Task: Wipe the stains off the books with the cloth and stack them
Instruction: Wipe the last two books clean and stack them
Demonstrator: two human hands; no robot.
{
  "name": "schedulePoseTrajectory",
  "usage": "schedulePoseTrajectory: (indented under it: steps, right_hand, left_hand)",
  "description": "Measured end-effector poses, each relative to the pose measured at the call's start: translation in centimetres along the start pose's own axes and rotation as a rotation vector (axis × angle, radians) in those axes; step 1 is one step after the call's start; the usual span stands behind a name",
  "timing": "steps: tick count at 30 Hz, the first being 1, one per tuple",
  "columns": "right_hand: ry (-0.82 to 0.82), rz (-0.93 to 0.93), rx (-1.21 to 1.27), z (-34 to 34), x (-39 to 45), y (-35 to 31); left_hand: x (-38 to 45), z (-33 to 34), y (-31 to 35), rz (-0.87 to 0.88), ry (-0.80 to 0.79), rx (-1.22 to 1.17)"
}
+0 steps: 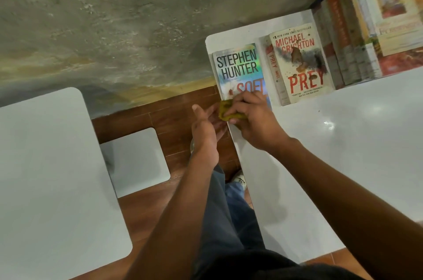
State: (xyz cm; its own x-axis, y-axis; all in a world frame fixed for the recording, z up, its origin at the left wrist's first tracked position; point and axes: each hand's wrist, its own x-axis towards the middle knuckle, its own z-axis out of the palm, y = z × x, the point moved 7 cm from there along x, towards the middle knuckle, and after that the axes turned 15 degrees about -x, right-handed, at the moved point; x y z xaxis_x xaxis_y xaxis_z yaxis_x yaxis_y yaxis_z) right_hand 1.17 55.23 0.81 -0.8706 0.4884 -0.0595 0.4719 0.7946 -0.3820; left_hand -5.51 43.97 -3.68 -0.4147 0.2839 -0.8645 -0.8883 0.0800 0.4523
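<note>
Right hand [251, 119] presses a soft, limp yellow-green cloth [225, 113] in a closed grip on the light, flexible Stephen Hunter paperback [240, 69] at the white worktop [343, 142] edge; left hand [206, 133] open alongside.

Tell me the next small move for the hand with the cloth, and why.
Probably sweep the yellow cloth, gripped by the right hand, up the Stephen Hunter book. A reddish stain shows just above the fingers, and the left hand is cupped at the table edge.
</note>
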Motion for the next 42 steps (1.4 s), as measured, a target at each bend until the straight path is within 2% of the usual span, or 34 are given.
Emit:
schedulePoseTrajectory:
  steps: [4, 8, 11, 17, 21, 25, 27, 35, 42]
  right_hand:
    - [0.059, 0.002, 0.055, -0.4, -2.1, -0.9]
    - [-0.046, 0.065, 0.134, 0.0, -4.7, -1.3]
    - [-0.092, 0.188, 0.221, -0.1, -7.5, -0.9]
    - [-0.080, 0.458, 0.235, 0.1, -11.1, 1.1]
    - [-0.033, 0.548, 0.300, -0.8, -11.8, 1.4]
    - [-0.043, 0.664, 0.400, -1.0, -13.1, 2.2]
    - [0.009, 0.738, 0.455, -1.4, -13.9, 2.8]
    - [0.171, 0.986, 0.868, -2.5, -13.3, 3.8]
    - [0.098, 0.987, 1.313, -2.4, -12.1, 3.7]
  left_hand:
    - [-0.3, 1.4, 0.8, 0.003, 0.008, 0.108]
    - [-1.1, 2.0, 0.8, 0.026, 0.032, 0.225]
    - [-1.5, 2.1, 0.7, 0.004, 0.083, 0.274]
    - [-2.1, 4.0, 1.6, 0.113, 0.094, 0.430]
    - [-2.7, 5.6, 1.5, 0.066, 0.055, 0.464]
    - [-2.5, 6.0, 1.7, 0.023, 0.079, 0.433]
    - [-2.1, 5.5, 2.0, 0.027, 0.102, 0.455]
    - [-1.5, 5.4, 4.1, 0.169, 0.086, 0.615]
    - [-1.0, 7.7, 3.2, 0.066, 0.084, 0.502]
